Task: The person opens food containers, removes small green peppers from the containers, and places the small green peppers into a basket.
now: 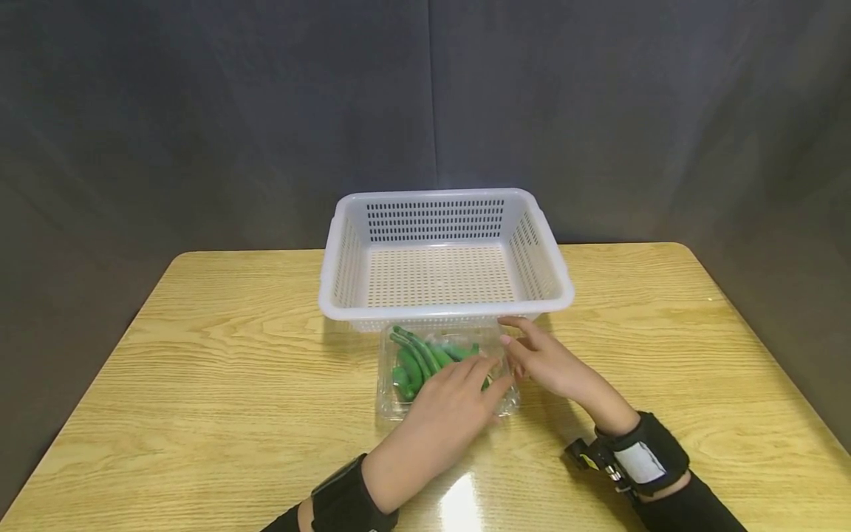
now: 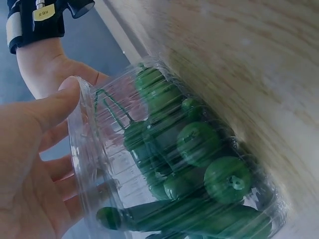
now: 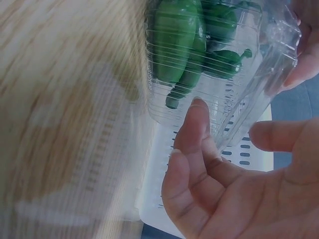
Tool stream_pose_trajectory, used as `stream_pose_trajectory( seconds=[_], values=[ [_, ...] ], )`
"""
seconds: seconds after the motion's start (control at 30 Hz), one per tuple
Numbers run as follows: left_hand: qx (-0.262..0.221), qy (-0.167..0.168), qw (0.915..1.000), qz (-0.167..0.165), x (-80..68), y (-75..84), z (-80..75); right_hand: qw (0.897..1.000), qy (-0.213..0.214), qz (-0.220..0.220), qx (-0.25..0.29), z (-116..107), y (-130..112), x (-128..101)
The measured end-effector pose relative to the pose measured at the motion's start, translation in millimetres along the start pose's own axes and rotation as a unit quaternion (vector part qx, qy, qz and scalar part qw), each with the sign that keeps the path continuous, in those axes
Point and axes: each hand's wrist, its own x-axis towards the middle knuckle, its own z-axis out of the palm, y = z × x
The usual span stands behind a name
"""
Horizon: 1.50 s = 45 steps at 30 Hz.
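A clear plastic clamshell box lies on the table, full of green vegetables, some long and some rounded, with stems. My left hand lies across the front right of its lid. In the left wrist view the thumb touches the box's edge and the other fingers reach over the lid. My right hand is at the box's right side. In the right wrist view its thumb and a bent finger lie on either side of the rim; a firm pinch is not visible.
Right behind the box stands a white perforated plastic basket, with nothing visible in it. Both stand on a light wooden table. A dark grey curtain hangs behind the table.
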Motion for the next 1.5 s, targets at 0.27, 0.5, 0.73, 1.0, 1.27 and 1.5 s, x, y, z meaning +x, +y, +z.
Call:
stream_pose_trajectory(
  seconds=[0.27, 0.5, 0.73, 1.0, 1.27, 1.5],
  values=[
    [-0.008, 0.016, 0.9998, 0.002, -0.2, 0.0, 1.9, 1.0, -0.001, 0.001, 0.0, 0, 0, 0],
    [0.034, 0.034, 0.9988, 0.005, 0.1, 4.4, 3.2, 1.0, -0.001, 0.003, 0.003, 0, -2, -1],
    [0.112, 0.045, 0.9926, 0.003, 1.5, 13.8, 3.7, 1.0, 0.001, 0.007, 0.001, 0, -1, 0],
    [0.113, 0.013, 0.9936, -0.002, 2.2, 17.4, 0.9, 1.0, 0.002, 0.005, 0.002, 0, 0, 0],
    [0.113, 0.034, 0.993, -0.008, 2.7, 19.2, 3.1, 1.0, 0.005, 0.004, 0.002, 1, -1, -1],
    [0.116, 0.079, 0.9897, -0.028, 7.1, 20.7, 8.4, 1.0, 0.003, -0.003, 0.004, 1, -1, 0]
  ],
)
